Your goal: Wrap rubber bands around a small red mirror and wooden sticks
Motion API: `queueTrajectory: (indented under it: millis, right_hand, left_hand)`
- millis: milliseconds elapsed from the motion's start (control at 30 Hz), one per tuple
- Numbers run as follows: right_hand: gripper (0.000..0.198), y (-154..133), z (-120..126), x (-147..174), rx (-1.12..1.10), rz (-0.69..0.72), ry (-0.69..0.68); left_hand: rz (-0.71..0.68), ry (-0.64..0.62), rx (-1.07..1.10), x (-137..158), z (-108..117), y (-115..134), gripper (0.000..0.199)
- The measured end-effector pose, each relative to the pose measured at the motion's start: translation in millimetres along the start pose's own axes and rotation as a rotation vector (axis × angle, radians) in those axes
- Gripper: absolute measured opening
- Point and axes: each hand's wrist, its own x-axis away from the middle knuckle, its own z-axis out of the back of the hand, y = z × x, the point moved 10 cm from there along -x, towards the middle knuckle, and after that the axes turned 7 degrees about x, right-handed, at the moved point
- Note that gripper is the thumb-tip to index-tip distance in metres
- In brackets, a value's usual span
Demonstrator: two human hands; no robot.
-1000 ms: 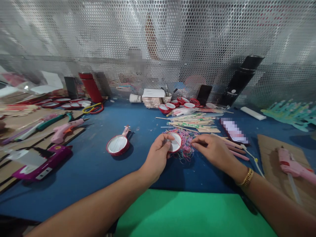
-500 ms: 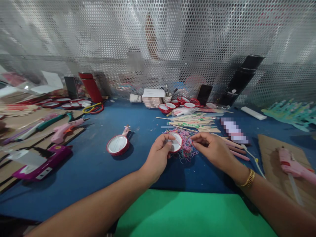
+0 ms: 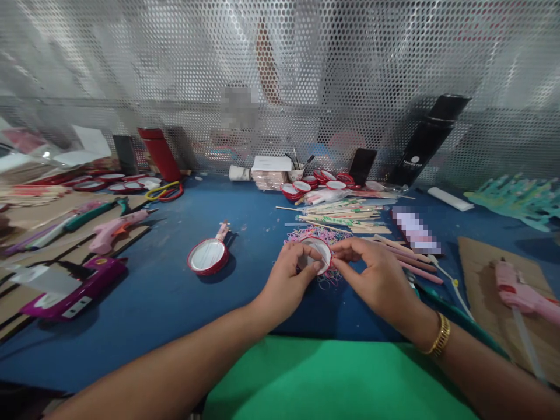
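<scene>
My left hand (image 3: 291, 277) is closed around a shallow round dish (image 3: 322, 249) with a white inside and a red rim, tilted toward me. My right hand (image 3: 376, 271) has thumb and fingertips pinched together at the dish's right rim; anything tiny between them is too small to make out. Under and behind the dish lies a tangled heap of thin, colourful bands (image 3: 301, 233). To the left, a similar red-rimmed dish (image 3: 207, 256) rests on the blue table, with a small figure-like piece (image 3: 223, 230) at its upper edge.
Thin sticks (image 3: 350, 219) and pink rods (image 3: 420, 272) lie beyond and right. A teal-handled tool (image 3: 464, 324) passes beneath my right forearm. Glue guns (image 3: 114, 230) sit at left, another pink glue gun (image 3: 516, 289) on cardboard at right. A black bottle (image 3: 426, 143) leans at the back.
My right hand has moved left and its fingertips now meet the dish's rim. The dish has shifted slightly right and tilted. The teal-handled tool now shows by my right wrist.
</scene>
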Motion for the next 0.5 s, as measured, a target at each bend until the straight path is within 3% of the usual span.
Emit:
queueTrajectory:
  millis: [167,267,400,500]
  right_hand:
    - [0.021,8.9,6.2,-5.3,0.254,0.035,-0.046]
    - [0.012,9.9,2.8,-7.2,0.36,0.08,-0.122]
    - [0.005,7.1,-9.2,-4.1,0.399,0.149,-0.276]
    - [0.005,3.5,-12.6,-0.8,0.407,0.196,-0.298]
  left_hand:
    - [0.063,0.086,0.106,-1.3,9.8,-12.2,0.009]
    - [0.101,0.094,0.159,-1.6,10.1,-18.8,0.013]
    - [0.12,0.095,0.183,-1.3,9.2,-20.8,0.013]
    - [0.121,0.091,0.187,-1.4,8.7,-20.8,0.013]
